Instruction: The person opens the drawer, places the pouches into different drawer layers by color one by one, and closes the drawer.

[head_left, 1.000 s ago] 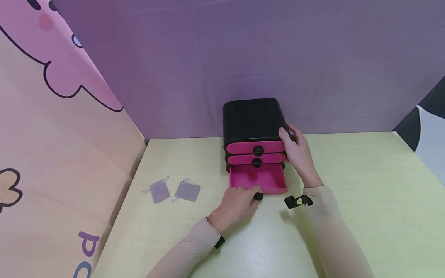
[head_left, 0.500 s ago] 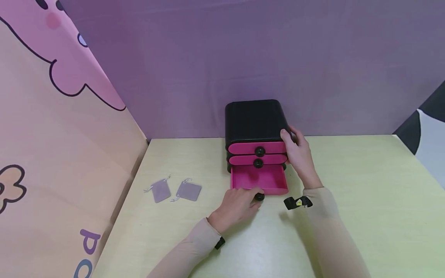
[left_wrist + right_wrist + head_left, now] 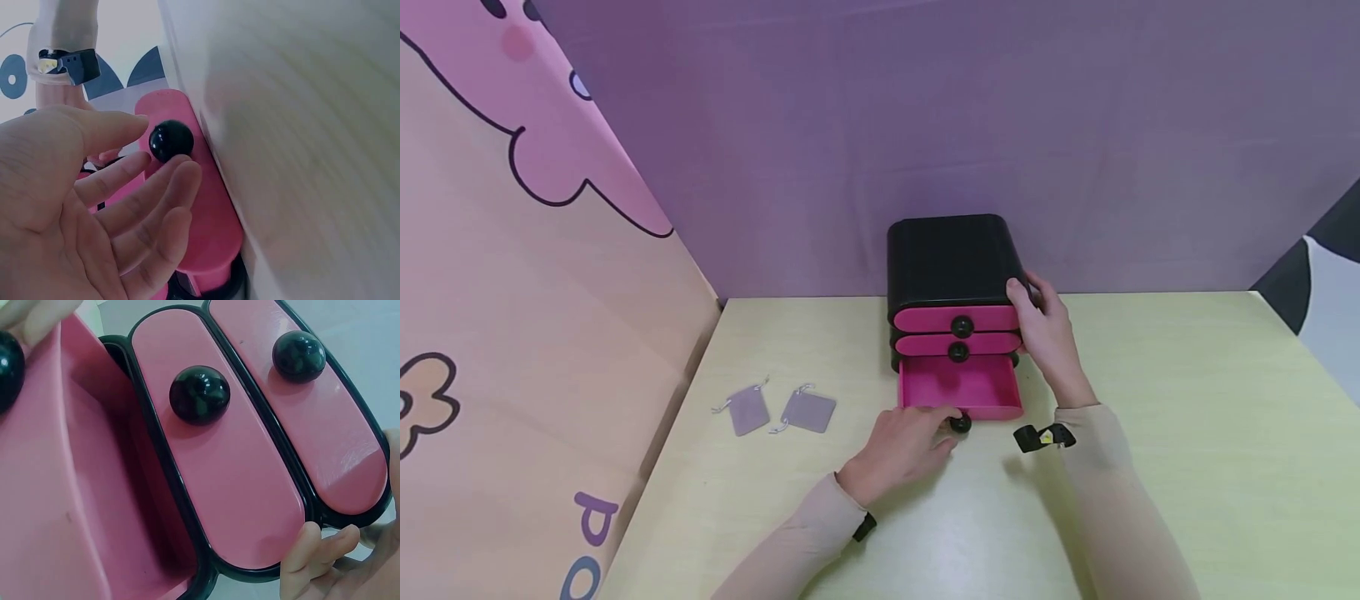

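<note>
A black mini drawer cabinet (image 3: pixel 953 258) with pink drawers stands near the back of the table. Its bottom drawer (image 3: pixel 958 385) is pulled out, and its inside looks bare. My left hand (image 3: pixel 901 450) is at that drawer's black knob (image 3: pixel 171 141). In the left wrist view the thumb and loosely bent fingers stand around the knob, not pinching it. My right hand (image 3: pixel 1047 337) holds the cabinet's right side, thumb near the top front edge. In the right wrist view its fingertips (image 3: pixel 303 547) lie at the cabinet's edge by the upper two drawers, which are closed.
Two small grey drawstring pouches (image 3: pixel 748 409) lie flat on the table (image 3: pixel 1187 433), left of the cabinet. A purple cloth backdrop (image 3: pixel 820 150) rises behind the table, and a printed panel (image 3: pixel 550 333) stands along the left.
My left hand has loosened from the knob and drawn back slightly to the left. The drawer stays out, and the right hand keeps its place on the cabinet. The view has shifted slightly.
</note>
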`<control>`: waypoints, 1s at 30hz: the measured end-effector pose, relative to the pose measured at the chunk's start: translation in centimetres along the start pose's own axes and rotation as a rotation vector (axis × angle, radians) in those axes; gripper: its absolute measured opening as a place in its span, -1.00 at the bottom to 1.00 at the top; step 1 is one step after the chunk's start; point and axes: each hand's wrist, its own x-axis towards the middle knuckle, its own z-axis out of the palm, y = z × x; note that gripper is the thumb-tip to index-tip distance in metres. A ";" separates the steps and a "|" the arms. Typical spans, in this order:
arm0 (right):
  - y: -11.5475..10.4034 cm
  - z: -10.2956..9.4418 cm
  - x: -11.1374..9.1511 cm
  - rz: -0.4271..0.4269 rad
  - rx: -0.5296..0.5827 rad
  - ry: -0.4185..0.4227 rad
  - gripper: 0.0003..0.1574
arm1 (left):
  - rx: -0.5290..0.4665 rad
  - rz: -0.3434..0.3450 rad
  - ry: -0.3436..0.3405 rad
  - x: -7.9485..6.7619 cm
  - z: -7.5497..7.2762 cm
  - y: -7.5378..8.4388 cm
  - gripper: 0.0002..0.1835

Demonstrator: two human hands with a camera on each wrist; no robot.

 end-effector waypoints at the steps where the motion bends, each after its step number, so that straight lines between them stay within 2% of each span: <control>1: 0.0 0.0 0.0 -0.001 -0.001 -0.001 0.03 | -0.004 -0.006 0.004 -0.1 0.0 -0.1 -0.67; 6: 0.1 0.1 0.0 -0.003 -0.003 -0.001 0.03 | -0.015 -0.034 0.036 -0.7 0.1 -1.0 -0.79; 18: 0.3 0.2 0.1 -0.006 0.001 -0.002 0.02 | -0.026 -0.061 0.085 -1.8 -0.4 -3.3 -0.85; 26: 0.4 0.2 0.1 -0.002 -0.002 -0.004 0.04 | -0.036 -0.127 0.078 -2.9 -0.8 -5.3 -0.88; 30: 0.4 0.1 0.2 -0.003 0.004 -0.002 0.03 | -0.045 -0.142 0.098 -3.5 -1.1 -6.4 -0.89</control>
